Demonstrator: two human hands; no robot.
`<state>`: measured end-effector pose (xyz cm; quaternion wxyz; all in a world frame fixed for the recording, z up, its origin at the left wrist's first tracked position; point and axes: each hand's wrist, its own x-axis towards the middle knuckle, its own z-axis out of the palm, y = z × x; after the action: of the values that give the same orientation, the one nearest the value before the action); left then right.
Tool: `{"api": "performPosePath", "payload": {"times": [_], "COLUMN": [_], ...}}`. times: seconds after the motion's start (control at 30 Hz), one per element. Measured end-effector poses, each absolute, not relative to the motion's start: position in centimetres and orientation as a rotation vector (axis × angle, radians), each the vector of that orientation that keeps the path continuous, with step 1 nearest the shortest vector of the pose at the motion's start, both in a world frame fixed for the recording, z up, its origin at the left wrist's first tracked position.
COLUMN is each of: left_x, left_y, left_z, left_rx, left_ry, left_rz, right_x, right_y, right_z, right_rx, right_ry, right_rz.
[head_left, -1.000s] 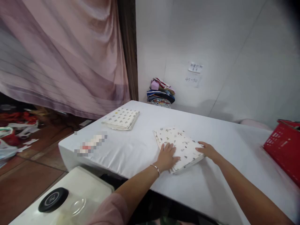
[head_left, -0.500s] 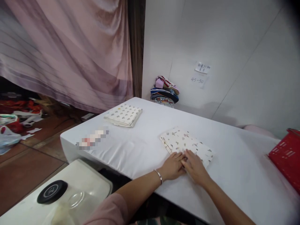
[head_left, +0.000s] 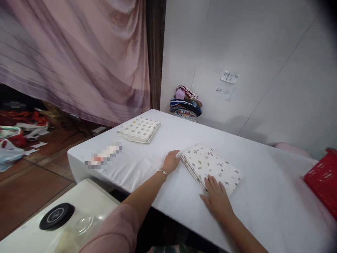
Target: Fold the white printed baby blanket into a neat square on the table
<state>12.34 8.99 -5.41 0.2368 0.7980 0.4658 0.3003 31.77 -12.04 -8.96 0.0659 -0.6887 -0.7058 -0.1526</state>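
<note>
We see a folded printed cloth (head_left: pixel 210 167) lying flat on the white table (head_left: pixel 263 196), a little right of the middle and near the front edge. Our left hand (head_left: pixel 171 162) rests on the table at the cloth's left corner, fingers together and slightly curled, their tips just touching the folded edge. Our right hand (head_left: pixel 216 197) lies palm down at the cloth's near edge, fingers spread a little apart, the fingertips (head_left: pixel 210 182) resting on top of the fabric and the palm on the table. Neither hand grips anything. A second folded cloth (head_left: pixel 139 129) with a dotted print lies well apart, toward the far left corner. A pile of coloured fabrics (head_left: pixel 186 103) sits against the wall behind the table, and a red basket (head_left: pixel 322 181) stands at the right edge.
</note>
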Motion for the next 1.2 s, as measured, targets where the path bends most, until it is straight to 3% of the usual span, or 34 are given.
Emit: {"api": "performPosePath", "payload": {"times": [0.63,1.2], "left_x": [14.3,15.4], "left_y": [11.7,10.6], "left_z": [-5.0,-6.2], "left_rx": [1.940,1.896], "left_ry": [0.911,1.225], "left_rz": [0.610,0.849], "right_x": [31.4,31.2], "right_y": [-12.2,-12.3], "right_z": [-8.6,-8.3], "right_rx": [-2.053,-2.081], "right_ry": [-2.140,-2.147], "right_rz": [-0.529,-0.522]}}
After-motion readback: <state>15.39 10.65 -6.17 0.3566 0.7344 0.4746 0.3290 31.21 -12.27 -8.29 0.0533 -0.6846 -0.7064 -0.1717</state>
